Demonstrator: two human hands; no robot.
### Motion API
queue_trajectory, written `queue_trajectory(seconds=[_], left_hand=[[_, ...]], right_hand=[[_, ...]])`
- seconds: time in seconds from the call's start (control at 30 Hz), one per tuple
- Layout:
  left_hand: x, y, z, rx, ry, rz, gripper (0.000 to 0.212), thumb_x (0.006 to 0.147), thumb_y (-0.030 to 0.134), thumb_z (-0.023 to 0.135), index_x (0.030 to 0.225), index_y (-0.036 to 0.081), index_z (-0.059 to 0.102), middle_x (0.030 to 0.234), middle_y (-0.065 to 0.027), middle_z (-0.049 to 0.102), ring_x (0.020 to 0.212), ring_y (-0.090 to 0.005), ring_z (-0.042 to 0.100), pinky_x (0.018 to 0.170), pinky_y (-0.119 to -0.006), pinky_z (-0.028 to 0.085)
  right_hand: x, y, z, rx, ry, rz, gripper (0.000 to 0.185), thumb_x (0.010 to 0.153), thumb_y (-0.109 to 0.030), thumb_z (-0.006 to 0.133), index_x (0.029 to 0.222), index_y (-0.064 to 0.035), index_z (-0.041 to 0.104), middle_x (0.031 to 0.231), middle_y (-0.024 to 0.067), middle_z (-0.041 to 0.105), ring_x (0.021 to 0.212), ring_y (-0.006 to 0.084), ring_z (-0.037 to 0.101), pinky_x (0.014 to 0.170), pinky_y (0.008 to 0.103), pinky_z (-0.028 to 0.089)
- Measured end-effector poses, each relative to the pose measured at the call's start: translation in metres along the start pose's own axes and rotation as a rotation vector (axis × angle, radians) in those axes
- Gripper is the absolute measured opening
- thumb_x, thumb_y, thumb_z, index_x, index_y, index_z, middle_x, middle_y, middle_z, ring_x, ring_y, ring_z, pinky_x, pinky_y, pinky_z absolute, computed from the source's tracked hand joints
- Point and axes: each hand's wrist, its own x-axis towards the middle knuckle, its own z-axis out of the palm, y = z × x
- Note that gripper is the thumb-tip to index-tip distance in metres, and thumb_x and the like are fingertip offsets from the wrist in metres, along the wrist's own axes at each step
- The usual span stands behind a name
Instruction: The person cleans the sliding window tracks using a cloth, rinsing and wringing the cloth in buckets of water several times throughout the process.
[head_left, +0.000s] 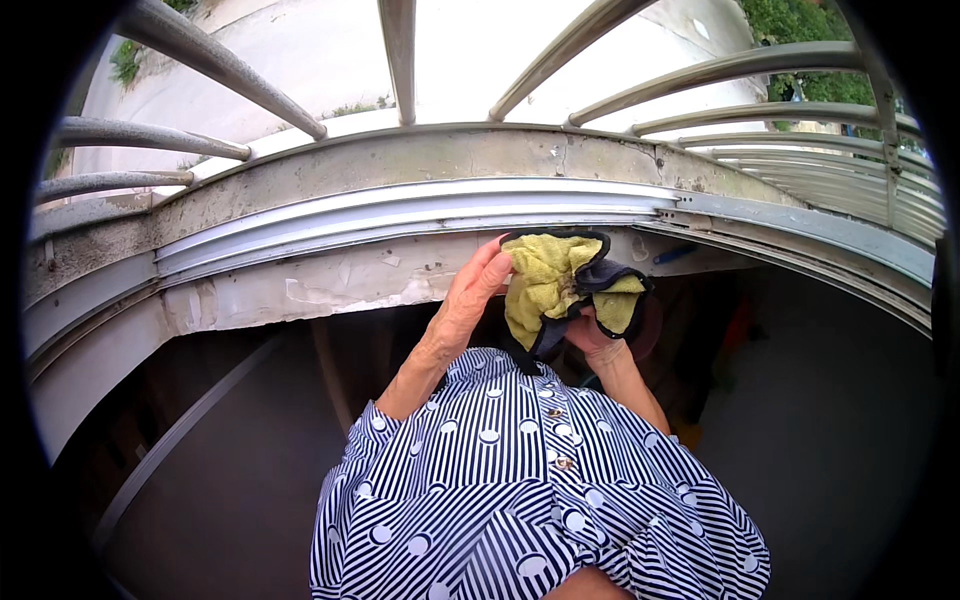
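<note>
A crumpled yellow-green cloth (544, 277) with black edging and a dark grey reverse side is held up between my hands, in front of my chest and beside the inner edge of the window sill. The fingers and thumb of my left hand (472, 292) pinch its upper left edge. My right hand (596, 337) grips it from below, with the folds covering most of the fingers. Just beyond the cloth runs the pale metal sliding window track (420, 208).
Metal guard bars (400, 60) stand beyond the concrete outer ledge (450, 156). The worn inner sill (360, 277) has flaking patches. A blue object (675, 253) lies on the sill at the right. Pale ground and greenery show outside.
</note>
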Motion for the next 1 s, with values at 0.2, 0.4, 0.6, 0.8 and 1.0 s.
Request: queue_trajectory(seconds=[0.2,0.4,0.6,0.8,1.0], left_hand=[[0.050,-0.026,0.023,0.041,-0.188,-0.244,0.050,0.093,0.036,0.066,0.132,0.006,0.053,0.122,-0.0040,0.061,0.111,-0.0135,0.057,0.099,-0.032,0.043],[0.071,-0.055,0.032,0.053,-0.263,-0.450,0.041,0.092,0.033,0.066,0.123,0.007,0.057,0.116,-0.0025,0.064,0.111,-0.0123,0.056,0.098,-0.030,0.042],[0.068,-0.065,0.038,0.046,-0.233,-0.330,0.026,0.091,0.018,0.064,0.112,0.006,0.055,0.104,-0.0006,0.062,0.100,-0.0082,0.054,0.094,-0.025,0.040],[0.054,-0.047,0.035,0.145,-0.364,-0.311,0.043,0.092,0.022,0.066,0.123,0.003,0.044,0.113,-0.0032,0.057,0.106,-0.0101,0.051,0.093,-0.029,0.044],[0.026,-0.067,0.024,0.502,-0.338,0.057,0.096,0.072,0.033,0.086,0.138,0.008,0.023,0.135,-0.0180,0.047,0.128,-0.0280,0.049,0.109,-0.042,0.041]], right_hand=[[-0.036,0.001,-0.034,0.055,0.144,-0.162,0.075,0.063,-0.008,0.080,0.134,-0.0093,0.054,0.133,0.0070,0.058,0.125,0.0275,0.053,0.111,0.0459,0.038],[-0.067,0.023,-0.058,0.162,0.306,-0.312,0.084,0.067,-0.015,0.084,0.141,-0.0126,0.045,0.140,0.0025,0.049,0.131,0.0243,0.045,0.113,0.0435,0.035],[-0.087,0.023,-0.078,0.033,0.439,-0.221,0.080,0.070,-0.011,0.081,0.142,-0.0138,0.044,0.137,0.0033,0.052,0.129,0.0245,0.048,0.112,0.0434,0.036],[-0.074,0.023,-0.076,-0.496,0.484,-0.210,0.068,0.082,-0.011,0.076,0.142,-0.0055,0.043,0.135,0.0064,0.053,0.125,0.0196,0.050,0.110,0.0349,0.038],[-0.040,0.026,-0.040,-0.969,0.217,-0.185,0.106,0.078,-0.016,0.079,0.155,-0.0065,0.007,0.157,0.0126,0.021,0.142,0.0224,0.027,0.115,0.0343,0.028]])
